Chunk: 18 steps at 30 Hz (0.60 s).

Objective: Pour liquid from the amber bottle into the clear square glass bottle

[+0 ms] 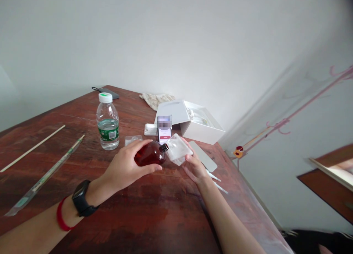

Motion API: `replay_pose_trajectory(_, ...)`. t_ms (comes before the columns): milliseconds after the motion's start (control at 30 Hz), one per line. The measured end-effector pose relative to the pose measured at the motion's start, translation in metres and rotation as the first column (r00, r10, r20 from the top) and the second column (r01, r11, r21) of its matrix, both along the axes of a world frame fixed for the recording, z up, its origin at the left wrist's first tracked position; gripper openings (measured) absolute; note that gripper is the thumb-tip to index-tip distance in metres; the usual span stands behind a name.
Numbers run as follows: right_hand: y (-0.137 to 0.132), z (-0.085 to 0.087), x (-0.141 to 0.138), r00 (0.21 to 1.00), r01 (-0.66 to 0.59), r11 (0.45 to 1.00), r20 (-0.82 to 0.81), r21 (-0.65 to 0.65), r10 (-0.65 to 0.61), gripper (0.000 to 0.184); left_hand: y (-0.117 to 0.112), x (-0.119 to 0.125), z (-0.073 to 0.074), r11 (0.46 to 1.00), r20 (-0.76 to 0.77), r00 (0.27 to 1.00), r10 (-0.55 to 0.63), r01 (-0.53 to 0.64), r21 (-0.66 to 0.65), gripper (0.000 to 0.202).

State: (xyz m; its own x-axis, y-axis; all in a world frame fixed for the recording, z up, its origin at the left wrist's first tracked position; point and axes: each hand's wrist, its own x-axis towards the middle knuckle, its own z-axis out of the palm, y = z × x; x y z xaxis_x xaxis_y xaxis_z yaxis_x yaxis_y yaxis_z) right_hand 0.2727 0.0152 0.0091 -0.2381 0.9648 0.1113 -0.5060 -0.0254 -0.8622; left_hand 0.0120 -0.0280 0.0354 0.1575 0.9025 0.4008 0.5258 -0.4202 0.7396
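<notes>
**Q:** Grip state?

**A:** Left hand (124, 168) clamped around an amber glass bottle (150, 154). Right hand (194, 168) clamped on a clear plastic tray (178, 149), which touches the bottle's dark neck.

**Q:** Position on the tabletop (132, 224)?

**A:** Both held just above it, nearer the right edge.

**Q:** Step, and what's needed next?

**A:** Bottle and tray are being handled together. Any further move needs one grip released.

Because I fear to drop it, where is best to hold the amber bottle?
Grip the wide round body of the amber bottle from the side, as the left hand does. The neck under the small black cap is narrow, so it probably offers less hold.
</notes>
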Motion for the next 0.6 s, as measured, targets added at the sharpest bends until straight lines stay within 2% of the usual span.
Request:
replay_pose_trajectory(167,0.002,0.001,0.003,0.999,-0.009,0.999,0.053,0.039,0.007,0.077,0.001,0.001,-0.001,1.000,-0.017,1.000,-0.004,0.004,0.011,0.085)
replay_pose_trajectory(600,0.006,0.005,0.012,0.985,0.003,0.997,0.169,0.083,-0.017,0.081,0.001,0.003,-0.008,0.999,-0.007,1.000,-0.003,0.003,0.032,0.081)
